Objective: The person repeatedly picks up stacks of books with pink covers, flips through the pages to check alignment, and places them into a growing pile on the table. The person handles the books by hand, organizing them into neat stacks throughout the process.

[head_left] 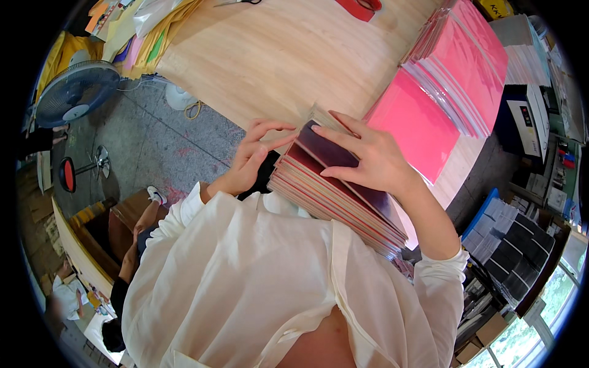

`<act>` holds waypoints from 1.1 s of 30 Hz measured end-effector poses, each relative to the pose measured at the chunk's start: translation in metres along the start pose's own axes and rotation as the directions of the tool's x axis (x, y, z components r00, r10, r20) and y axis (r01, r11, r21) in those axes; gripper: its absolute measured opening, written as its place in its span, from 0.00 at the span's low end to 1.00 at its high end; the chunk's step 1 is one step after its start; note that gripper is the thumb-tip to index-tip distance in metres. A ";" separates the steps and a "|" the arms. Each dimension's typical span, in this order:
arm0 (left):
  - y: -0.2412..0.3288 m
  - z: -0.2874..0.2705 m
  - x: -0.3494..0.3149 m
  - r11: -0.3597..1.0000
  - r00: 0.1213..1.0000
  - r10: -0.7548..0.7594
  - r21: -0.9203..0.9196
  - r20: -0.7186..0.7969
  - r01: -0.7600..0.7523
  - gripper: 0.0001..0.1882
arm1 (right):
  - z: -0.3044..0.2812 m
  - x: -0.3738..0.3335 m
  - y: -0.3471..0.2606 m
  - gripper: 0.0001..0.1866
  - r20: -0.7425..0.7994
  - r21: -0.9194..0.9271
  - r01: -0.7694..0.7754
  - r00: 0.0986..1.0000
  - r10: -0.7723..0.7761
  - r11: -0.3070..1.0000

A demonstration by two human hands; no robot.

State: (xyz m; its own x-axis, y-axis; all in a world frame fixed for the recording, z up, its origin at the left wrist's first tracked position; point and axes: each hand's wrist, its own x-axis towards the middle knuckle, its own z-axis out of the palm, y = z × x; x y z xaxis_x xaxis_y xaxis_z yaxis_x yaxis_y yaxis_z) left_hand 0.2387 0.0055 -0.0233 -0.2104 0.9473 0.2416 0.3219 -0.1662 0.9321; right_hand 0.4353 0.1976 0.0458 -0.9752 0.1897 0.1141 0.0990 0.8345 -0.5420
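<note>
A thick stack of thin folder-like pieces point(343, 205) is at the table's near edge, close against my white shirt. Its layered edges show red and beige, and a dark purple cover point(330, 149) lies on top, slightly parted from the layers below. My right hand point(375, 153) grips across the top of the stack, thumb and index finger apart on the dark cover, other fingers over the far side. Beside the left corner is my left hand point(253, 158), its fingers stretched toward the stack's edge with the tips at or near the corner. It holds nothing visible.
Pink sheets point(417, 122) and a wrapped pink pile point(460, 61) occupy the table's right side. A red tape roll point(361, 8) and scissors point(239, 2) lie at the far edge. At left stand a fan point(76, 92) and a stool point(86, 168); other people sit at lower left.
</note>
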 end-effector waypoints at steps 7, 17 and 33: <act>-0.003 0.007 -0.006 0.988 0.991 -0.006 -0.151 -0.135 -0.015 0.22 | -0.008 0.003 -0.011 0.21 0.158 0.022 -0.162 0.975 0.156 0.987; -0.003 -0.007 0.007 0.922 0.978 -0.206 -0.330 0.031 0.204 0.06 | -0.001 -0.001 -0.001 0.18 0.052 0.061 -0.046 0.998 0.043 0.997; -0.003 -0.016 0.011 0.968 0.975 -0.146 -0.181 0.167 0.176 0.18 | -0.008 0.002 0.001 0.20 0.036 0.090 -0.018 0.999 0.015 0.996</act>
State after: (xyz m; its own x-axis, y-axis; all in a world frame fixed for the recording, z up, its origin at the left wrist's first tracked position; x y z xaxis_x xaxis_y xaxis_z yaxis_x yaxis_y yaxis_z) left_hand 0.2207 0.0123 -0.0195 -0.0985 0.9937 0.0541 0.1076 -0.0435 0.9932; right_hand 0.4352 0.2030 0.0518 -0.9801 0.1832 0.0758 0.0982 0.7809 -0.6169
